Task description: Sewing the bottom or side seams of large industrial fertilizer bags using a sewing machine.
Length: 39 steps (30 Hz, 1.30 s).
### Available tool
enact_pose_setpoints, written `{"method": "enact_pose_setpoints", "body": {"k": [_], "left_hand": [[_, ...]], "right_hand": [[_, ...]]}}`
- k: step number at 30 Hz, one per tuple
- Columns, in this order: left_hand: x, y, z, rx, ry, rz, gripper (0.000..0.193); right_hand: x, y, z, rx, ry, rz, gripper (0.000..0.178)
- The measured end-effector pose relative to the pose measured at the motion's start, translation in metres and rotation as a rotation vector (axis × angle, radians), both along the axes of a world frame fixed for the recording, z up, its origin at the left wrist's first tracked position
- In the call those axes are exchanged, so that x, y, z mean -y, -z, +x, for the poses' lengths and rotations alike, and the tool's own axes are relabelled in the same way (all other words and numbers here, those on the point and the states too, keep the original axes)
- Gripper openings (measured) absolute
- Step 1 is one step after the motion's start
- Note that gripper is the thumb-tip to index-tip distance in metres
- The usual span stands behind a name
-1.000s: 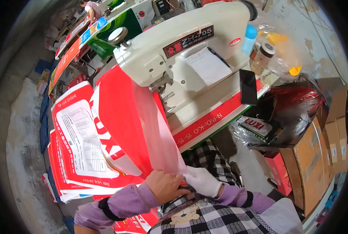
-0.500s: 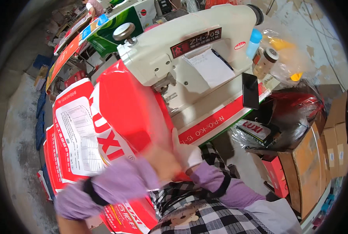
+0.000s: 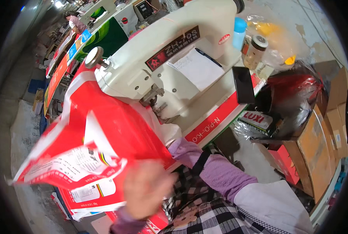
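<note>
Leftward from the gloved right hand (image 3: 171, 133), the red-and-white bag (image 3: 121, 123) spreads beside the sewing machine (image 3: 121, 76), that hand nearer the machine than the blurred left hand (image 3: 147, 188); I cannot tell whether either grips.

Bag (image 3: 131, 132): bright red with white panels, thin yellow and green stripes; sewing machine (image 3: 213, 24): cream, its nameplate (image 3: 172, 47) black with red patch at one end, pale lettering; bed strip (image 3: 217, 121): red, white print; right hand (image 3: 171, 134): white glove; sleeve cover (image 3: 224, 171): lilac, black band; apron (image 3: 224, 219): black-and-white checks; notepad (image 3: 197, 72): white; pen (image 3: 208, 57): black; phone (image 3: 244, 85): black; bottle (image 3: 239, 34): sky blue; jar (image 3: 254, 56): tan, pale lid; carton (image 3: 318, 150): brown; small box (image 3: 284, 163): pinkish red
</note>
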<state>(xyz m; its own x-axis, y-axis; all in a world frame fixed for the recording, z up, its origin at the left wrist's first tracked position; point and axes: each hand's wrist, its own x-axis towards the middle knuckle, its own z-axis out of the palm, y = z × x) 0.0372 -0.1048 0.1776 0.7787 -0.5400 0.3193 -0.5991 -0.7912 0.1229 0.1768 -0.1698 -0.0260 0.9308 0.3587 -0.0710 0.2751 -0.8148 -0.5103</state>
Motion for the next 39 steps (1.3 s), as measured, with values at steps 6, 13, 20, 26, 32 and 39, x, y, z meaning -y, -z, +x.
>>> {"method": "enact_pose_setpoints", "body": {"k": [6,13,20,26,32,39], "left_hand": [[-0.267,-0.127,0.014,0.898,-0.715,0.707,0.073],[-0.562,-0.266,0.006,0.473,-1.077,0.620,0.038],[-0.607,-0.187,-0.237,0.726,-1.067,0.489,0.024],[-0.475,-0.098,-0.252,0.081,-1.260,-0.254,0.030],[-0.038,-0.058,-0.032,0.097,-0.115,-0.194,0.046],[-0.091,0.199,0.102,-0.299,-0.547,-0.595,0.058]], "right_hand": [[0.039,-0.018,-0.032,0.443,0.059,0.210,0.045],[0.016,-0.099,-0.031,0.026,-0.122,0.674,0.051],[0.056,-0.086,-0.084,-0.352,-0.281,1.445,0.020],[0.062,-0.046,-0.140,0.115,-0.632,0.859,0.016],[0.037,-0.043,-0.167,-0.216,-0.731,0.878,0.029],[0.117,0.024,-0.164,-0.377,-0.661,0.678,0.028]]}}
